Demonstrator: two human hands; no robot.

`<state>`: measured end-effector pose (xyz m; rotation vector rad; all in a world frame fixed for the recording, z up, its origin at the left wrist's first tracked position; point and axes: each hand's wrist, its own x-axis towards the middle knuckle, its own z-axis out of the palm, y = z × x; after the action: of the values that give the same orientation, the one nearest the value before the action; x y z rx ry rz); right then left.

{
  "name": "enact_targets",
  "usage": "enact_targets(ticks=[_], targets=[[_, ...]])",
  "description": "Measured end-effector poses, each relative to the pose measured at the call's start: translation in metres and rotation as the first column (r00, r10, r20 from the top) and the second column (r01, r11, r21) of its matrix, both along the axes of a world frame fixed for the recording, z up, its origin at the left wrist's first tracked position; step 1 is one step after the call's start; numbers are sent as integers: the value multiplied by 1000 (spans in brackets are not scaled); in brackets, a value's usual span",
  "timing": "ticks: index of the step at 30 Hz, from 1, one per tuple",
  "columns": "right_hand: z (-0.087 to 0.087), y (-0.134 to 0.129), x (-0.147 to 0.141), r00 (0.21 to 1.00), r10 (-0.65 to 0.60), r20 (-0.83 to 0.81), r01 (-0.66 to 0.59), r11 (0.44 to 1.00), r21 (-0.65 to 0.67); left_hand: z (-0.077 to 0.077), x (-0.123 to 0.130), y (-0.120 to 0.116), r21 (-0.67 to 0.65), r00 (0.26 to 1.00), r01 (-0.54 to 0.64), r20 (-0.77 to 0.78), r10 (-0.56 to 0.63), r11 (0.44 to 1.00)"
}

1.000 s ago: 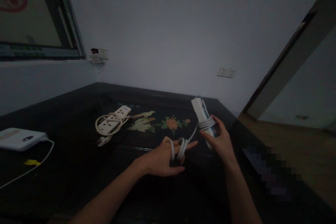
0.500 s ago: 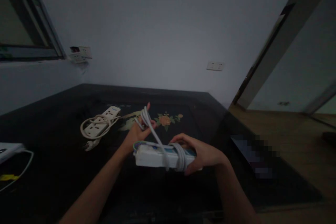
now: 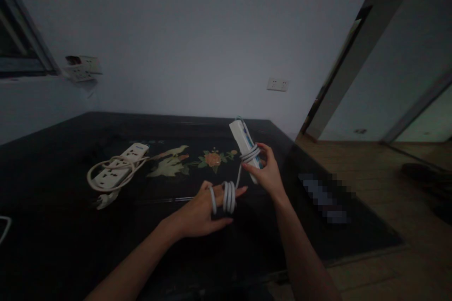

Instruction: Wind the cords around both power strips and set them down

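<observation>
My right grip (image 3: 264, 169) is closed on a white strip (image 3: 240, 135) with blue markings, thumb on one side and fingers on the other, holding it at a slant above the dark tabletop (image 3: 212, 263). Several turns of grey cord (image 3: 229, 197) wrap around the strip beside my fingers. The cord runs down to my left grip (image 3: 201, 216), which is open, index finger stretched out and thumb well apart, with more loops around the fingers. Left of both, a power strip (image 3: 123, 162) lies on the tabletop under its own loosely coiled cable (image 3: 92, 181).
</observation>
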<state>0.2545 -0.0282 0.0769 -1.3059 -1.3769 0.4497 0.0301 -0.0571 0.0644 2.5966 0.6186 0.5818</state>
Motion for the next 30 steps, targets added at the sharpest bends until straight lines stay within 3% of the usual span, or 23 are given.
enact_targets(ticks=[2, 4, 6, 8, 12, 14, 15, 19, 22, 24, 27, 30], targets=[[4, -6, -5, 992, 97, -86, -94, 995, 44, -3, 7, -4, 47, 995, 36, -94, -31, 998], [6, -13, -11, 959, 246, -140, -236, 968, 87, -7, 10, -2, 79, 990, -6, -143, 17, 997], [8, -21, -15, 889, 430, -156, -416, 902, 115, -13, 7, 7, 85, 981, -128, -133, 138, 988], [9, -27, -17, 781, 605, -157, -596, 796, 105, -18, -1, 21, 28, 959, -282, -21, 282, 959], [13, -35, -17, 541, 831, -129, -840, 530, -112, -20, -23, 51, -139, 865, -418, 241, 440, 898], [17, -35, -14, 487, 872, -48, -843, 456, -286, -16, -31, 59, -203, 818, -441, 310, 485, 874], [18, -35, -11, 478, 878, 4, -817, 446, -366, -13, -34, 61, -243, 790, -449, 341, 509, 860], [20, -31, 6, 518, 840, 163, -682, 521, -514, 0, -38, 55, -267, 739, -469, 402, 540, 842], [12, -23, 19, 625, 741, 246, -569, 648, -506, 3, -37, 48, -163, 746, -513, 402, 532, 843], [3, -15, 24, 737, 603, 306, -441, 771, -460, 1, -34, 43, -62, 765, -537, 385, 517, 841], [-10, -1, 23, 885, 296, 359, -190, 934, -302, -6, -23, 34, 95, 846, -492, 290, 448, 866], [-13, 7, 16, 960, 23, 281, 2, 996, -87, -14, -7, 21, 196, 943, -331, 105, 316, 923]])
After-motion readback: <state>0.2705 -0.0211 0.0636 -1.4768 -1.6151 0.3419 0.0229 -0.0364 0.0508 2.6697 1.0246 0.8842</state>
